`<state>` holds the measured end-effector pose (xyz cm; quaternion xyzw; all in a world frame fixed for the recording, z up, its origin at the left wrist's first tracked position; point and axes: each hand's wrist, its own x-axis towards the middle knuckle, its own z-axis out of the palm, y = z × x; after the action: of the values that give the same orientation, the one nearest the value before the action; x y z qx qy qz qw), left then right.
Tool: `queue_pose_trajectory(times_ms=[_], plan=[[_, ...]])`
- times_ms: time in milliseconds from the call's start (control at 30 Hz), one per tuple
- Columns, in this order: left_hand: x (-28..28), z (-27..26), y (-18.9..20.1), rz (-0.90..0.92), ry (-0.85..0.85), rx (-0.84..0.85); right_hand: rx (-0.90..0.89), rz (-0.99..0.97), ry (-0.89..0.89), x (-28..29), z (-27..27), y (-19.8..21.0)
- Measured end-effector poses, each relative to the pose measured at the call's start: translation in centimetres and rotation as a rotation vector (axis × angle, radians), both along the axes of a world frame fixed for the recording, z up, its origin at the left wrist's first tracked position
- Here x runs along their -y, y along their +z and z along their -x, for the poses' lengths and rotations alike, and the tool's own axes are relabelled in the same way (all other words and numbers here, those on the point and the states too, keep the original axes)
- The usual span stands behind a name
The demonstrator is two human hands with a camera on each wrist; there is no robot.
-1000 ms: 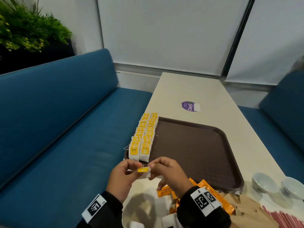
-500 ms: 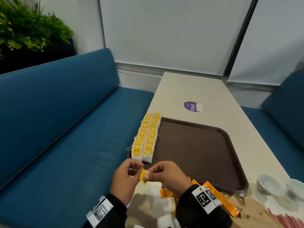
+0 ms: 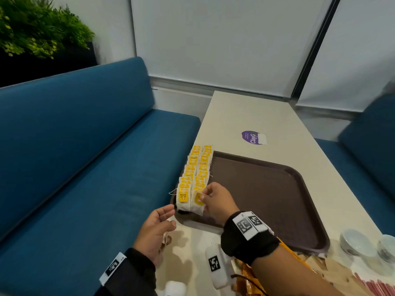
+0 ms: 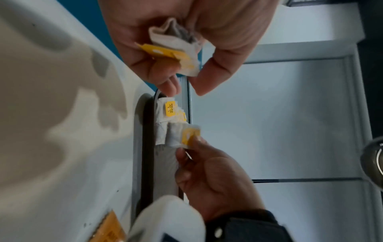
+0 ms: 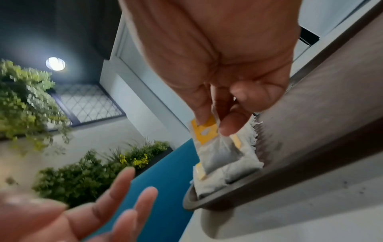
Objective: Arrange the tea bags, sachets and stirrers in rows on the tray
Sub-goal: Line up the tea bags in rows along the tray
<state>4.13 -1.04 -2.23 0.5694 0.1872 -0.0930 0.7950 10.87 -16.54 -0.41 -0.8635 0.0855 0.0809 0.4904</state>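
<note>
Two rows of yellow-tagged tea bags (image 3: 198, 165) run along the left side of the brown tray (image 3: 267, 199). My right hand (image 3: 204, 196) pinches a tea bag (image 3: 197, 201) by its yellow tag at the near end of the right row. In the right wrist view this tea bag (image 5: 219, 150) rests on the tray's near left corner (image 5: 290, 188). My left hand (image 3: 168, 216) hovers just short of the tray, its front fingers spread. The left wrist view shows another tea bag (image 4: 176, 42) tucked into that hand's palm under curled fingers.
Orange sachets (image 3: 245, 274), brown sachets (image 3: 333, 272) and red stirrers (image 3: 376, 287) lie on the table near my right forearm. Two small bowls (image 3: 357, 244) stand at the tray's near right corner. A blue bench (image 3: 85, 167) runs along the table's left edge.
Both hands were together on one tea bag in front of the tray. The right hand has since carried it forward to the near end of the right row; the left hand stayed back.
</note>
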Motion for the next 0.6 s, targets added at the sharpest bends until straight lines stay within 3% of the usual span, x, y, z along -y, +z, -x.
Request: queue_pose_trajectory(times_ms=[133,300,500,600], plan=[[-0.6,-0.4,0.1,0.084,0.002,-0.034,-0.061,0.216,0.088,-0.8,-1.4,-0.9],[-1.1,-0.8,0.2,0.136,0.014,-0.058,-0.079,0.314,0.048,-1.2,-2.0,-1.4],[-1.1,-0.9,0.3,0.293,0.037,-0.052,0.059,0.273,0.018,-0.6,-0.3,0.0],[-0.5,-1.2,0.5,0.408,0.064,-0.048,0.028,0.033,0.136,-0.7,2.7,1.8]])
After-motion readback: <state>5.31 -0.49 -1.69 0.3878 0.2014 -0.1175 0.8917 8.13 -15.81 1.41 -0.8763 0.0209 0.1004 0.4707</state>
